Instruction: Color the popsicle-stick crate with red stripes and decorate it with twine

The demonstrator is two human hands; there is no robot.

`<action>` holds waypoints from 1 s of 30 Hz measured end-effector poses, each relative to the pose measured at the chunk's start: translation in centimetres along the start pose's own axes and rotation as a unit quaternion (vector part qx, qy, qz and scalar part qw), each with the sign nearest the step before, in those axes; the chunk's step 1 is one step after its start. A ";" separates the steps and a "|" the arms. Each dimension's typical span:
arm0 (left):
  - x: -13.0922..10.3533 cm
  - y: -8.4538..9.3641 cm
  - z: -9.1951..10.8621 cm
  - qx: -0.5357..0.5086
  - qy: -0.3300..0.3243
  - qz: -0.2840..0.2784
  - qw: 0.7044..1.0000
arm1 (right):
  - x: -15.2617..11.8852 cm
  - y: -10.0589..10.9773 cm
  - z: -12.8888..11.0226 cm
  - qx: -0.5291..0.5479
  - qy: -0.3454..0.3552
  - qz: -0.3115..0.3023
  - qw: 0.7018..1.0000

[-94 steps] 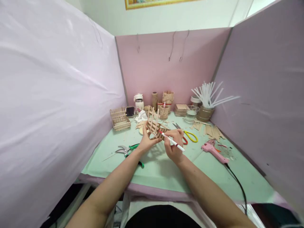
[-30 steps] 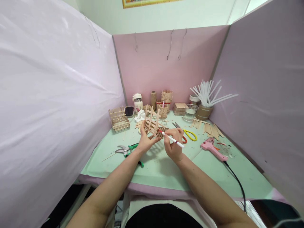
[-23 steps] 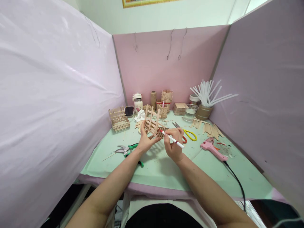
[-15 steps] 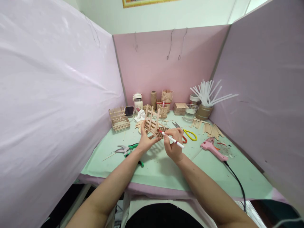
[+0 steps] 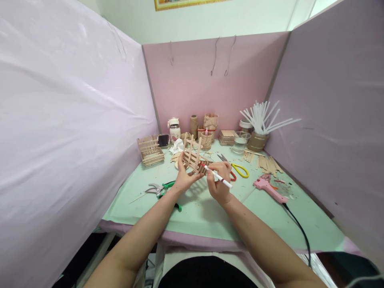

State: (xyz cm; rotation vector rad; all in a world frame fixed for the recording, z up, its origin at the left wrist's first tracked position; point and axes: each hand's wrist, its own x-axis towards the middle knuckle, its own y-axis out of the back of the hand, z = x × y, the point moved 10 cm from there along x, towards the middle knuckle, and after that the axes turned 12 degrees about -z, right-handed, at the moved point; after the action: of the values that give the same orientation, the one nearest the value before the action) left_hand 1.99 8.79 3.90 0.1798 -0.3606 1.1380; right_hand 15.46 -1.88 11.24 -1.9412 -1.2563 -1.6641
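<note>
My left hand (image 5: 185,178) grips a small slatted structure of wooden craft sticks (image 5: 192,155) by its left and lower side, holding it tilted above the table. My right hand (image 5: 219,183) is closed around a white marker pen (image 5: 220,178) with a red tip. That tip points at the right part of the structure, at or very near the sticks; whether it touches, I cannot tell. Scissors (image 5: 239,171) with red and yellow handles lie just beyond my right hand. Green-handled pruning shears (image 5: 159,189) lie left of my left hand, partly hidden by the forearm.
A pink glue gun (image 5: 270,189) with a black cord lies at right. Loose craft sticks (image 5: 268,165), a cup of water (image 5: 240,142) and a jar of white glue sticks (image 5: 258,140) stand behind it. A slatted stick basket (image 5: 151,152) sits at back left. Fabric walls enclose the table.
Almost nothing differs. The marker's tip and the hands have shifted very slightly; both holds are the same.
</note>
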 end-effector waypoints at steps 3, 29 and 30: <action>0.0 -0.1 0.1 -0.003 -0.006 -0.002 1.000 | 0.0 -0.2 0.0 0.002 0.001 -0.009 1.000; 0.1 0.0 -0.1 -0.004 -0.003 -0.004 1.000 | 0.0 0.0 0.1 0.009 0.001 -0.003 1.000; 0.1 -0.1 0.0 -0.003 -0.003 -0.005 1.000 | 0.0 0.0 0.1 0.009 0.000 -0.003 1.000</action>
State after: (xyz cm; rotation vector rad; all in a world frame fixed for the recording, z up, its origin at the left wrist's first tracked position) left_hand 2.07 8.82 3.90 0.1791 -0.3684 1.1261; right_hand 15.49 -1.81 11.26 -1.9281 -1.2729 -1.6503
